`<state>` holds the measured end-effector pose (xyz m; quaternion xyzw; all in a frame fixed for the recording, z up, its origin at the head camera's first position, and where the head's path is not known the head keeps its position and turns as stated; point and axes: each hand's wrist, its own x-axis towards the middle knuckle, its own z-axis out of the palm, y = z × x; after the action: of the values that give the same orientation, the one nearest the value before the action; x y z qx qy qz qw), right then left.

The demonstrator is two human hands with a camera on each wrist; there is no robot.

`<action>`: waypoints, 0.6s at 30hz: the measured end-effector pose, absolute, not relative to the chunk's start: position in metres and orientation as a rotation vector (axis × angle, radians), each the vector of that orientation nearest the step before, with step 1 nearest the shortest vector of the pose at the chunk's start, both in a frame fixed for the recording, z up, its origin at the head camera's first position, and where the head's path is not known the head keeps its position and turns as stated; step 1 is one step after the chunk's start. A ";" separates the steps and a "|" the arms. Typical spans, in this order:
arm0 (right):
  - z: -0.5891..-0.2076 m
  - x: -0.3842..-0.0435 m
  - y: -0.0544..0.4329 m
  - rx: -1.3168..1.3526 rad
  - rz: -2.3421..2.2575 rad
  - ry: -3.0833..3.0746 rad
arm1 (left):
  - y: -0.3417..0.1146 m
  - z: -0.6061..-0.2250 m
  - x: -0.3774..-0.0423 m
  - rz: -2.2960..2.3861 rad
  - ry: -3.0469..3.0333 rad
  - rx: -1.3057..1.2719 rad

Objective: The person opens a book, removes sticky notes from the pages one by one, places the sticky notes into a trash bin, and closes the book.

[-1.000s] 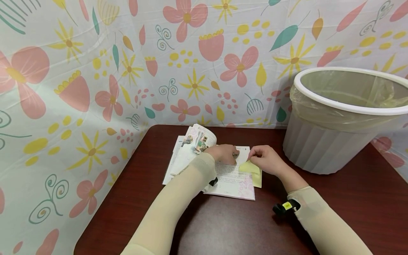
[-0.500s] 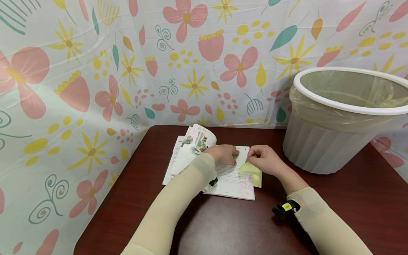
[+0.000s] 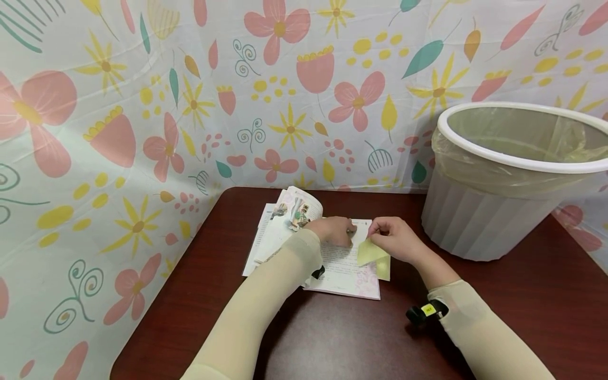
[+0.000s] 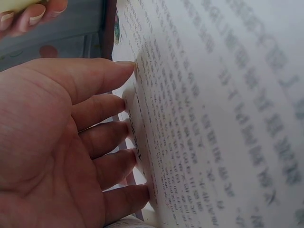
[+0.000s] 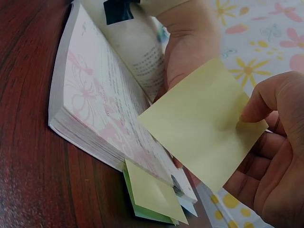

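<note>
An open book lies on the table, its left-hand pages raised and curling over. My left hand presses its fingertips on the printed page; the left wrist view shows the fingers extended, only slightly bent, with the palm off the paper. Between thumb and forefinger, my right hand pinches a pale yellow sticky note by one corner, tilted above the page's right side. More sticky notes, yellow over green, stick out from the book's right edge beneath it.
A grey waste bin with a white rim and a clear liner stands at the right on the dark red wooden table. Behind the table hangs a floral curtain.
The sticky note in my right hand hung bent over before; now more of its face shows and it reaches lower over the page. Both hands stay nearly in place.
</note>
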<state>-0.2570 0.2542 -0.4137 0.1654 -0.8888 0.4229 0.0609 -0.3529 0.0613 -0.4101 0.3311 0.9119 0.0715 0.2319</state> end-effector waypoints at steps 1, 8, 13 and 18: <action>-0.413 -0.257 0.254 0.505 1.286 -2.686 | 0.061 -0.410 -0.353 0.201 2.506 0.905; -0.412 -0.256 0.254 0.505 1.303 -2.688 | 0.062 -0.411 -0.355 0.211 2.499 0.915; -0.410 -0.255 0.254 0.494 1.314 -2.693 | 0.062 -0.410 -0.355 0.216 2.481 0.907; -0.407 -0.255 0.253 0.502 1.365 -2.683 | 0.061 -0.410 -0.354 0.209 2.473 0.949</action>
<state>-0.2545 0.2535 -0.4071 0.1644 -0.8782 0.4469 0.0450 -0.3539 0.0612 -0.4097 0.3468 0.9035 0.0764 0.2400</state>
